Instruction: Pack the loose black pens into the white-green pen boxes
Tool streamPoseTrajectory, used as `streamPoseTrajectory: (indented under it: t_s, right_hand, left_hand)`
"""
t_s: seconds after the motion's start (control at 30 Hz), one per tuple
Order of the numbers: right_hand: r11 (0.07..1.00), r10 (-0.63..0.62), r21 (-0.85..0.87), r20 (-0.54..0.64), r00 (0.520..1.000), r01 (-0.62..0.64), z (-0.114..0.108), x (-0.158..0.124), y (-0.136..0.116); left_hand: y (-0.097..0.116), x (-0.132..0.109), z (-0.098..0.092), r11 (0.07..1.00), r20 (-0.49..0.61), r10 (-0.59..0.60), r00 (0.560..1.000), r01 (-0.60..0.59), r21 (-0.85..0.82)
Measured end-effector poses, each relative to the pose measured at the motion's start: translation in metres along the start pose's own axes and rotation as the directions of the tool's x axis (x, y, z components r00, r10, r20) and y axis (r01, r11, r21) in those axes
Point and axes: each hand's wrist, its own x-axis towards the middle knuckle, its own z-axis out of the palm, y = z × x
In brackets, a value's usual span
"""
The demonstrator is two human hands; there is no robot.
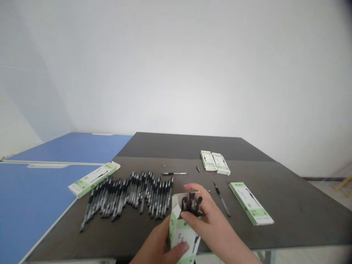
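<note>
My left hand (158, 245) grips a white and green pen box (180, 234) near the table's front edge, thumb across its front. The box stands upright with its top flap open. My right hand (209, 220) is closed around a bunch of black pens (191, 203) whose ends stick out of the box's opening. A long row of several black pens (129, 192) lies on the dark table (288, 212) to the left of the hands.
A closed box (93, 179) lies at the row's left end, another (250, 203) to the right, two more (215, 161) farther back. Loose pens lie at the middle (174, 173) and right of my hand (221, 198). Blue tables (41, 190) adjoin on the left.
</note>
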Motion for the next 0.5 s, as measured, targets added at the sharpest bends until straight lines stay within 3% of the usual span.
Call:
streamPoseTrajectory:
  t_s: [0.1,0.3,0.4,0.5]
  right_hand:
    - [0.998,-0.037,0.056,0.055,0.998,0.034,-0.004,-0.004,0.003]
    - [0.988,-0.137,0.079,0.046,0.99,0.133,-0.006,-0.01,0.013]
    - [0.979,-0.195,0.047,-0.065,0.979,0.199,-0.007,-0.014,0.02]
    - [0.951,-0.268,0.096,-0.23,0.936,0.295,-0.008,-0.025,0.039]
  left_hand:
    - [0.004,0.0,-0.003,1.0,-0.013,-0.004,1.0,0.004,-0.024]
    - [0.01,0.002,-0.007,0.998,-0.028,-0.044,0.999,0.043,-0.047]
    - [0.011,0.001,-0.006,0.999,-0.026,-0.043,0.999,0.042,-0.011]
    - [0.014,-0.003,-0.005,0.997,-0.006,-0.022,1.0,0.021,-0.075]
